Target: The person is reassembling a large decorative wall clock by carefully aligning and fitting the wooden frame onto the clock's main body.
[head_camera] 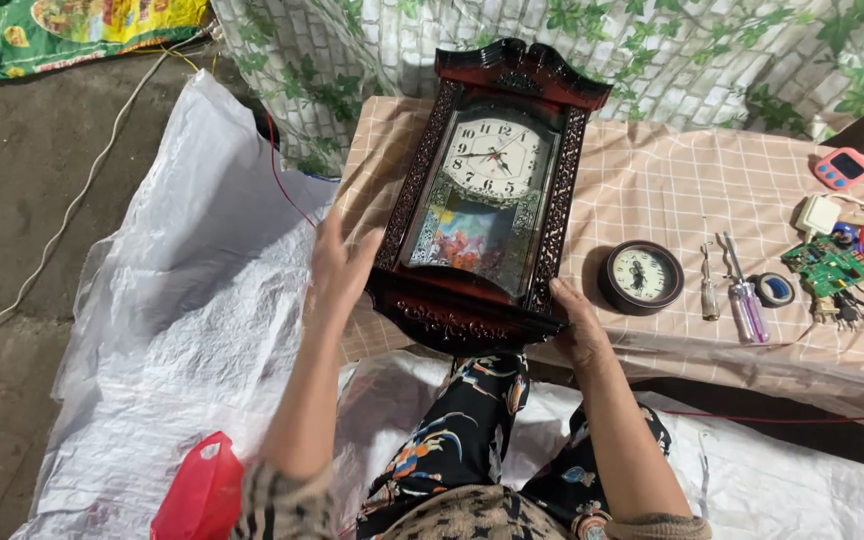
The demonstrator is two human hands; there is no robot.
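The tall wooden wall clock point(487, 190) (glass-fronted, probably heavy and fragile) lies on the bench point(652, 180), best gripped by its carved base, where the left hand point(340, 262) at 9 o'clock spreads its fingers against the frame and the right hand point(580, 322) at 5 o'clock seems to clasp the corner.

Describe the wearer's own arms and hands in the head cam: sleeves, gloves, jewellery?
Both hands are bare: left hand, right hand. No gloves, rings, watch or bracelets are visible. The forearms are uncovered up to near the elbows, where pushed-up knit sleeves begin: a brown-and-cream checked pattern on the left sleeve, a plain tan ribbed cuff on the right sleeve.
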